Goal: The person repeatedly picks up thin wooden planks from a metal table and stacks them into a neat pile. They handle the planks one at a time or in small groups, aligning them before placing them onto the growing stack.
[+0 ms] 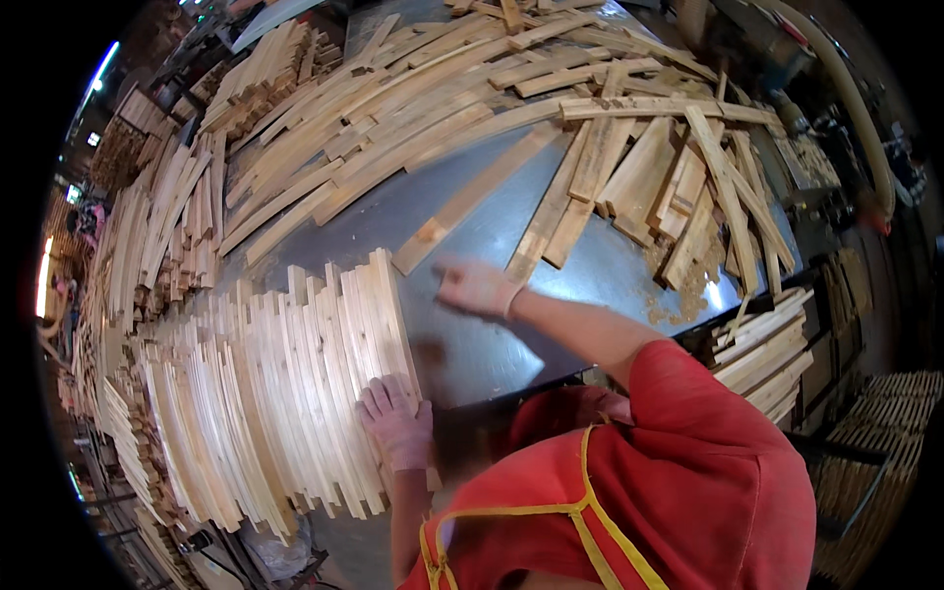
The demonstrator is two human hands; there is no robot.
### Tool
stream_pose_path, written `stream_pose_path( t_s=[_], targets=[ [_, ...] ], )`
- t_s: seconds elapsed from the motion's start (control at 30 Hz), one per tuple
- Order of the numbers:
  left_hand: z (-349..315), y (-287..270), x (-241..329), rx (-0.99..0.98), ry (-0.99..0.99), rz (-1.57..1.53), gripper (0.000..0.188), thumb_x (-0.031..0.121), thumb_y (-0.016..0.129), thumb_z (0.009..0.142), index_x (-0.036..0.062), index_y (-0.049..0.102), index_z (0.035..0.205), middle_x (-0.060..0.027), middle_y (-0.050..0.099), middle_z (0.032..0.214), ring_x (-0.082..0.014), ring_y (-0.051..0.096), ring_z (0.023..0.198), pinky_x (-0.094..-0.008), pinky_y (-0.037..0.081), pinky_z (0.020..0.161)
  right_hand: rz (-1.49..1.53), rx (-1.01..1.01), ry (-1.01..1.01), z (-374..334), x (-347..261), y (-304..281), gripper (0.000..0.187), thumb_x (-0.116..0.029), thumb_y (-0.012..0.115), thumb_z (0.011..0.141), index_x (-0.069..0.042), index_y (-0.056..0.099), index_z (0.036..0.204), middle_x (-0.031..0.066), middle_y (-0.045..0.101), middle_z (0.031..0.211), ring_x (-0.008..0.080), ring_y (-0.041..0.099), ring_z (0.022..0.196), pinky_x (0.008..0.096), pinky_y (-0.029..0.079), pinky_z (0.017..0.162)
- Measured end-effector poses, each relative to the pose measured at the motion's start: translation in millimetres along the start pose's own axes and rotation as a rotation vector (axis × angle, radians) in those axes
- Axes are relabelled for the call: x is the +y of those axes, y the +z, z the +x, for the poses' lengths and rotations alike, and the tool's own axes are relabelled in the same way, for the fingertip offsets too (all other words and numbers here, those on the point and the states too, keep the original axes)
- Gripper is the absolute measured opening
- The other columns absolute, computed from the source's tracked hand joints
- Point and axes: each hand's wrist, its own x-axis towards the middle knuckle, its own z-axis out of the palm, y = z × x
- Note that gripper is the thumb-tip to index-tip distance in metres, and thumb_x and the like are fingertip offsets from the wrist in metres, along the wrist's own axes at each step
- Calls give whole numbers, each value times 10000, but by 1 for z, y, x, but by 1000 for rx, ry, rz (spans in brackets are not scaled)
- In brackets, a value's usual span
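Note:
My left hand (pixel 395 421), in a pale glove, lies with fingers spread on the right-hand end of a row of wooden strips (pixel 300 374). These light strips stand packed side by side along the table's near left. My right hand (pixel 480 287), also gloved, hovers over the grey metal tabletop (pixel 447 339). Motion smears its fingers, so I cannot make out whether they are closed. Just beyond it, one long board (pixel 482 197) lies slantwise, its near end by the row's far corner. No contact between that board and my right hand is visible.
Loose boards (pixel 393 147) cover the far side of the table. A jumbled heap of shorter pieces (pixel 678 187) lies at the right, with sawdust (pixel 693 300) beside it. Stacked wood (pixel 772 359) stands beyond the table's right edge, and more piles (pixel 182 206) line the left.

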Motion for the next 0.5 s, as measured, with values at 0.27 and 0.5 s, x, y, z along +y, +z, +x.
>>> stream_pose_path(
  t_s=[0.27, 0.5],
  targets=[
    [9, -8, 14, 66, 3, -23, 918, 343, 834, 756, 52, 446, 1535, -235, 439, 1585, -445, 376, 1499, -624, 232, 1283, -849, 505, 261, 92, 69, -248, 553, -295, 638, 947, -93, 572, 1457, 183, 619, 1455, 368, 596, 1342, 472, 502, 1106],
    [18, -16, 15, 99, 17, -119, 845, 241, 843, 686, 69, 503, 1440, -209, 505, 1481, -440, 436, 1427, -649, 298, 1233, -1201, 307, 325, 145, 141, -332, 507, -186, 714, 849, -121, 637, 1346, 159, 712, 1268, 409, 662, 1203, 503, 523, 1045]
  ],
)
